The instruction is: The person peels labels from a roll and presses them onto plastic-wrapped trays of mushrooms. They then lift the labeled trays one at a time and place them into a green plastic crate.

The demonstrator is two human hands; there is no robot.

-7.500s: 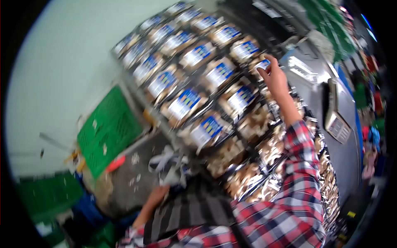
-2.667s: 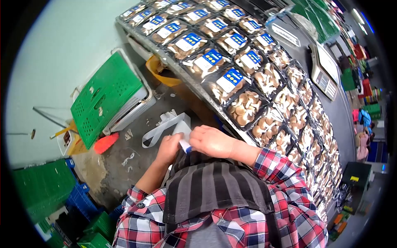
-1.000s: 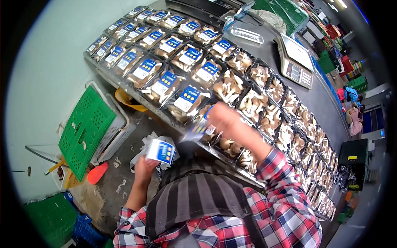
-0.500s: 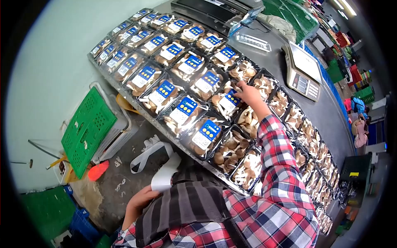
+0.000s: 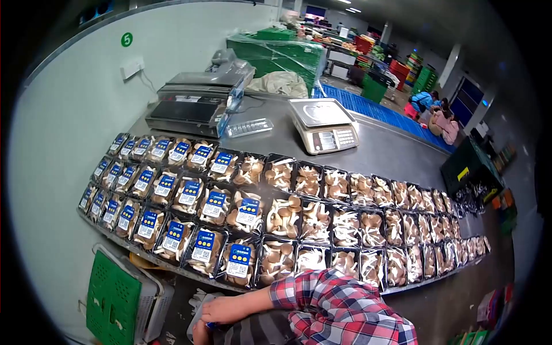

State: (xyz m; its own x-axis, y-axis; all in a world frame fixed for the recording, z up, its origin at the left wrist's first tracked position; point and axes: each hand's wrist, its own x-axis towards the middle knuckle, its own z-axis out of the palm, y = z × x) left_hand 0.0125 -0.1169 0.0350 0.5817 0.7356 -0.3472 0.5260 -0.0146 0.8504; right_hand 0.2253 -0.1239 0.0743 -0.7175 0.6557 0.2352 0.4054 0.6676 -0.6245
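Low at the table's front edge, my right hand (image 5: 225,309) is closed and meets my left hand (image 5: 200,332), which is mostly cut off below. A pale strip of labels (image 5: 197,315) runs by the fingers of my left hand. Between the hands shows a small blue patch, like the blue of the labels; its full shape is hidden. Just beyond, film-wrapped trays of brown mushrooms stand in three rows. Those on the left carry blue-and-white labels, such as the nearest labelled tray (image 5: 238,261). Those to the right, like this mushroom tray (image 5: 277,261), have none.
A digital scale (image 5: 325,127) and a clear plastic tray (image 5: 249,127) lie behind the rows on the metal table (image 5: 391,150). A dark wrapping machine (image 5: 187,109) stands back left. A green crate (image 5: 115,296) is at the lower left. People sit far right.
My right hand has left the tray it was touching and come back to my left hand at the strip. The view has turned and lifted; the nearest row's tray labels look unchanged.
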